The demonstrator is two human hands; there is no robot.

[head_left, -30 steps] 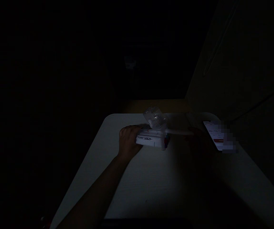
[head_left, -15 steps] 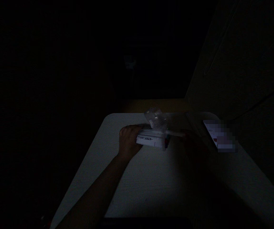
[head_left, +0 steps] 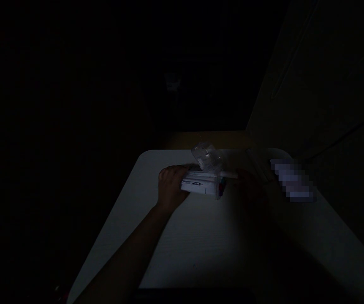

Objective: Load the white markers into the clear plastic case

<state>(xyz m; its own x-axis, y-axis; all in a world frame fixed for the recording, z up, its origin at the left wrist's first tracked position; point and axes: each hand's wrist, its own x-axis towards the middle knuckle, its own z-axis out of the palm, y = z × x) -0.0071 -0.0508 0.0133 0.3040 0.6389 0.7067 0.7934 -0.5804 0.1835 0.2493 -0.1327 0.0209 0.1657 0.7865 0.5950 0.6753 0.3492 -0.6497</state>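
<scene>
My left hand (head_left: 171, 183) is wrapped round a clear plastic marker case (head_left: 197, 188) with a white printed side, lying sideways above the table. The case's transparent lid (head_left: 206, 155) is flipped up. At its open right end, red and green marker ends (head_left: 221, 186) show. A white marker (head_left: 229, 174) juts out of the upper part of that end. My right hand (head_left: 250, 185), in deep shadow, is closed at the marker's outer end; its separate fingers are hard to make out.
A pale table (head_left: 188, 236) lies beneath my hands. On its right side a lit phone (head_left: 291, 179) has its screen blurred. A thin long object (head_left: 258, 164) lies faintly near the far right. A wall (head_left: 334, 105) with a cable stands to the right; the surroundings are very dark.
My right hand has shifted left with the white marker, and less of the marker now sticks out of the case. My left hand and the case have stayed in place.
</scene>
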